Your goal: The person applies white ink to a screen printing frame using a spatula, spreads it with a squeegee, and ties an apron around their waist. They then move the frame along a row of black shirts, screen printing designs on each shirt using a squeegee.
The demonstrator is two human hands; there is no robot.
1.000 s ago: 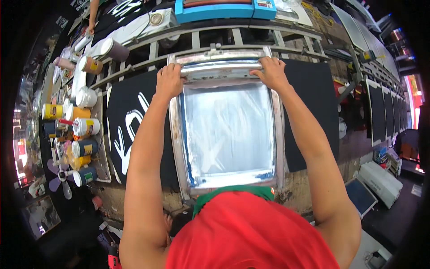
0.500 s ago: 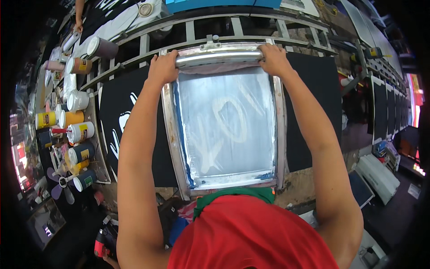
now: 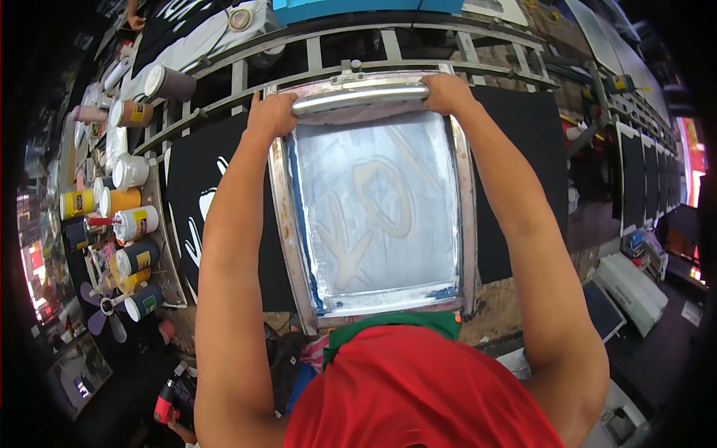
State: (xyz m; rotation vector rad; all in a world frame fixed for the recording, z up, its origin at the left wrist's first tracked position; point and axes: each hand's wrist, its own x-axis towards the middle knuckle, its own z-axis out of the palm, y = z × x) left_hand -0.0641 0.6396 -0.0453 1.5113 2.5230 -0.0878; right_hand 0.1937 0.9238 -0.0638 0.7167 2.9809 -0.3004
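Both my hands grip a silver metal-handled squeegee lying crosswise at the far end of a screen-printing frame. My left hand is closed round its left end, my right hand round its right end. Below the squeegee stretches pale blue-grey mesh, showing lettering-like shapes, with blue and white smears along its edges. A metal clamp sits at the frame's far edge. Under the frame lies black material, with white marks on its left part.
Paint tubs crowd the left side beside a small fan. Metal rails run across behind the frame. At the lower left another person's hand holds a red heat gun; another person's hand shows at upper left.
The squeegee's handle has tilted slightly, its right end now a little higher in view. My hands stay on it at the far end. The mesh shapes look darker. The heat gun has shifted slightly.
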